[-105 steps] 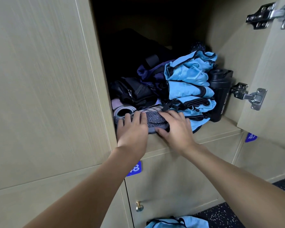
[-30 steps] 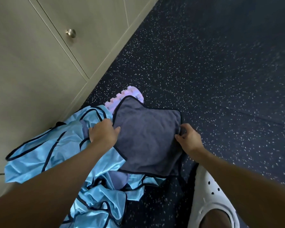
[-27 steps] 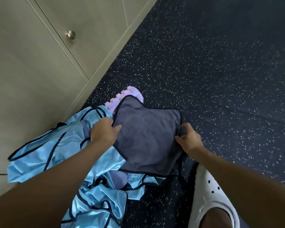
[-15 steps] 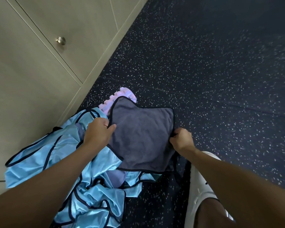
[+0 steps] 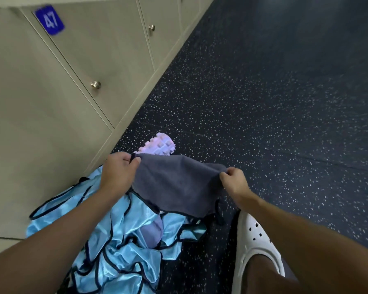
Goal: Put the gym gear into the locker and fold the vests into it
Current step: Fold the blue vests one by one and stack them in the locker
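A dark, white-speckled floor [image 5: 263, 102] fills the right and upper part of the view. A row of beige lockers [image 5: 40, 102] runs along its left edge, away from the camera. Their doors are closed, each with a small round metal knob [image 5: 96, 84], and one carries a blue number tag [image 5: 49, 20] reading 47. A plain kickboard closes the lockers off at the floor.

Both hands hold a grey towel [image 5: 176, 185] up off the floor, stretched between them. The left hand [image 5: 117, 175] pinches one upper corner between thumb and curled fingers [image 5: 123, 160], and the right hand [image 5: 234, 183] pinches the opposite corner the same way. The towel sags in the middle and its lower edge hangs over the clothes beneath.

A heap of shiny light-blue vests [image 5: 123, 251] with dark trim lies crumpled on the floor against the foot of the lockers, under the left forearm. A pale pink ridged foam roller [image 5: 159, 145] lies on the floor just beyond the towel, near the kickboard. A white perforated clog [image 5: 255, 240] on the person's foot stands just right of the heap.

From the clog outward, a broad stretch of floor runs right and ahead beside the lockers.
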Tool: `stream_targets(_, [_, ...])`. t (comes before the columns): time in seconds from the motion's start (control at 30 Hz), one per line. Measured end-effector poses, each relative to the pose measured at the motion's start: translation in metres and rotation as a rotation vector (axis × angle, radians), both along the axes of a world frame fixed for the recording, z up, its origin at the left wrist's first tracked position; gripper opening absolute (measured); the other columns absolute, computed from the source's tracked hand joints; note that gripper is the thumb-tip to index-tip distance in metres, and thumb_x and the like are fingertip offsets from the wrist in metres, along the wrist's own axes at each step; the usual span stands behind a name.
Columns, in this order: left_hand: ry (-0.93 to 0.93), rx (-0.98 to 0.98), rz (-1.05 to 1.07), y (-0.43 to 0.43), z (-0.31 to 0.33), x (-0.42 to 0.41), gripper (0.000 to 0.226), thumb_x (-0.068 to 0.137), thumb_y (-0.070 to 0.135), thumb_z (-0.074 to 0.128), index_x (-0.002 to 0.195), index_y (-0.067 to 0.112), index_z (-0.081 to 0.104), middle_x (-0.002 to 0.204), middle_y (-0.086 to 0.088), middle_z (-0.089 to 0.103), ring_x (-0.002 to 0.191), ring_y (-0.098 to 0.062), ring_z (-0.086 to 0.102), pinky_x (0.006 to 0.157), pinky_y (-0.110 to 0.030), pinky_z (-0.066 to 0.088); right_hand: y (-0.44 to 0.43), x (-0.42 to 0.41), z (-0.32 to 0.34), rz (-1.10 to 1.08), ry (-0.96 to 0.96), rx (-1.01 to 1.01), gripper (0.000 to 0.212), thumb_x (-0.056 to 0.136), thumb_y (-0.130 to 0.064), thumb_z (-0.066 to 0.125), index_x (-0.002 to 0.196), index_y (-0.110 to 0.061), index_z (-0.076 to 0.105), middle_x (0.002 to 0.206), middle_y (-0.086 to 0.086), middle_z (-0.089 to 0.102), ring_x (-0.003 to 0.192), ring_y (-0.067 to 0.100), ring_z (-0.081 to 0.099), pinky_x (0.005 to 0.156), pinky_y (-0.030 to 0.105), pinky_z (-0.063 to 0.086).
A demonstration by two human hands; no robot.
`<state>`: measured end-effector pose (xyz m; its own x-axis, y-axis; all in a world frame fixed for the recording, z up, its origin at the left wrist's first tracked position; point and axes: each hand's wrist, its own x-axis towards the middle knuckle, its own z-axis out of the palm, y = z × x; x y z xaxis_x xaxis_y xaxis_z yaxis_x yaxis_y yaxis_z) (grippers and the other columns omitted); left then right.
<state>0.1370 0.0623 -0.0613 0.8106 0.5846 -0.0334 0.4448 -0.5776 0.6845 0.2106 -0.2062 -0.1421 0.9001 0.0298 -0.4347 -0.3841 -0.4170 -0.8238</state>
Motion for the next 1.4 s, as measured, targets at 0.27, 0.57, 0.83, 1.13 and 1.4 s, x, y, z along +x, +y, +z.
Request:
stream_targets(0.27, [-0.218,-0.072,0.112,0.013,0.111,-0.034,0.019,0.093,0.018,0.066,0.081,0.005,0.067,0.068,-0.006,0.065,0.062,-0.021,0.057,0.061,-0.023,0.047,0.011,0.005,0.131,0.061,-0.269,0.156,0.005,0.087,-0.004,0.057,0.089,-0.006,0.054,0.073,0.005,0.050,0.064,0.015,0.045,0.047,0.024,0.036])
stream_targets(0.57, [-0.524,-0.077,0.251,0.041,0.257,-0.114,0.009,0.093,0.017,0.067,0.099,0.014,0.061,0.070,0.004,0.060,0.063,-0.010,0.054,0.053,-0.012,0.041,0.044,-0.014,0.301,0.297,-0.597,0.233,0.034,0.087,0.005,0.065,0.111,-0.020,0.064,0.093,0.005,0.063,0.084,0.018,0.058,0.073,0.025,0.049])
stream_targets(0.83, [-0.683,-0.002,0.236,0.076,0.304,-0.183,0.024,0.095,0.003,0.061,0.110,0.018,0.071,0.095,0.002,0.071,0.073,0.008,0.061,0.071,-0.004,0.045,0.084,-0.040,0.366,0.428,-0.711,0.238,0.023,0.093,0.001,0.057,0.081,-0.018,0.055,0.077,0.010,0.057,0.071,0.020,0.049,0.061,0.029,0.039])
stream_targets(1.13, [-0.748,-0.172,0.342,0.102,0.305,-0.204,0.024,0.093,0.009,0.067,0.094,0.032,0.072,0.085,0.003,0.074,0.079,-0.021,0.054,0.070,-0.034,0.048,0.110,-0.056,0.379,0.412,-0.612,0.431,0.036,0.088,0.010,0.062,0.102,-0.022,0.071,0.101,0.005,0.071,0.093,0.018,0.061,0.087,0.029,0.050])
stream_targets(1.4, [-0.732,-0.179,0.315,0.103,0.308,-0.204,0.027,0.087,0.002,0.072,0.109,0.016,0.068,0.084,-0.001,0.069,0.066,0.005,0.064,0.075,-0.008,0.052,0.118,-0.046,0.385,0.370,-0.648,0.434,0.032,0.087,0.007,0.066,0.100,-0.022,0.070,0.088,-0.006,0.069,0.087,0.013,0.063,0.081,0.022,0.050])
